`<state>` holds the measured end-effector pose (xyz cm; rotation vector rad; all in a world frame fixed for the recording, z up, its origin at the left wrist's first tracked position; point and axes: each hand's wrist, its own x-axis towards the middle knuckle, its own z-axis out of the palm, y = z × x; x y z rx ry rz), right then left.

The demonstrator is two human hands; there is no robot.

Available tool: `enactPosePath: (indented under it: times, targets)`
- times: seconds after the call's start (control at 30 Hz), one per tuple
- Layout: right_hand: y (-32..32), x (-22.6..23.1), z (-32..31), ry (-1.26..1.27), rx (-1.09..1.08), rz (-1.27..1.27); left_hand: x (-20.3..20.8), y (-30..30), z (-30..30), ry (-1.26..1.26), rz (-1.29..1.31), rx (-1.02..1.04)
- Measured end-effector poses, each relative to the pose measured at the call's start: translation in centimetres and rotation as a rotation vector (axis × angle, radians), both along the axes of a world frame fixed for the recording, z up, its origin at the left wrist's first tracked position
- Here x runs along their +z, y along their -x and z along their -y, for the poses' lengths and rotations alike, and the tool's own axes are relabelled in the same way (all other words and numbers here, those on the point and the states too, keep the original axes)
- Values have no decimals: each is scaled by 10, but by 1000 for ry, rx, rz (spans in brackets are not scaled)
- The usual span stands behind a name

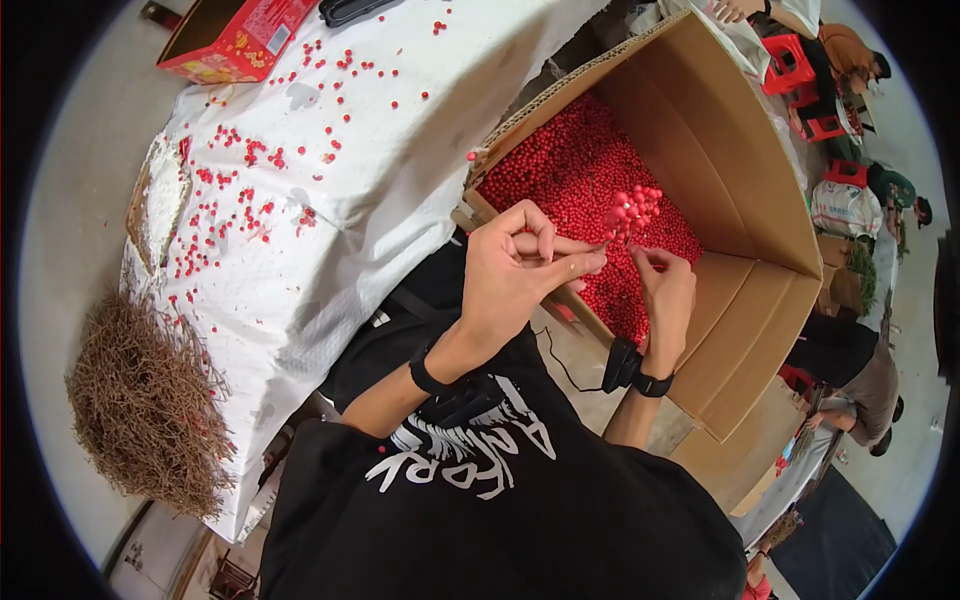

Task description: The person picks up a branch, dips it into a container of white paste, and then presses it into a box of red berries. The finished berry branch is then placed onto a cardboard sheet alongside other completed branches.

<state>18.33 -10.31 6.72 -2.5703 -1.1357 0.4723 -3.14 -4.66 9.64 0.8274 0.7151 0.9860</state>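
Holding a short sprig of red berries (pixel 637 208) up over the open cardboard box (pixel 745 185), in front of the loose fruit inside. Left hand (pixel 505 275): thumb and forefinger together, apparently clamped on the lower end of the sprig. Right hand (pixel 668 292): fingers bent in just below the sprig; contact with it, or a pinch, cannot be told from this angle.

Progress, as judged: a good deal done. The berry heap (pixel 545 155) covers what shows of the box's bottom, well up the near side. The sprig carries a full cluster, so this piece looks unfinished. Left of the box, past the scattered fruit, a big tangle of brown twigs (pixel 150 400) looks mostly bare, likely spent. Stray berries (pixel 252 152) between twigs and box are left lying; how many whole sprigs remain, cannot say.

Surface: worktop (pixel 400 165) to the left of the box, draped in a rumpled white cloth. At its far end from the wearer, left of the box, a red carton (pixel 245 45), with a black case (pixel 350 10) next to it, cut by the picture's edge.

Room: right of the box, other people at work along a long row. Red stools (pixel 788 63), a white sack (pixel 845 207) and green stems (pixel 862 272) among them. Pale floor beyond.
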Motion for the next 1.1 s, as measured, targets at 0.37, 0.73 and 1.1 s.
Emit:
enactPosePath:
  times: [0.37, 0.73, 1.1]
  targets:
    - [60, 33, -21, -580, 185, -113, 27, 82, 23, 166, 248, 124]
    - [214, 38, -81, -1003, 892, -723, 19, 200, 102, 129, 279, 811]
    - [362, 8, -52, -730, 1372, -1007, -51, 239, 271, 51, 311, 1712]
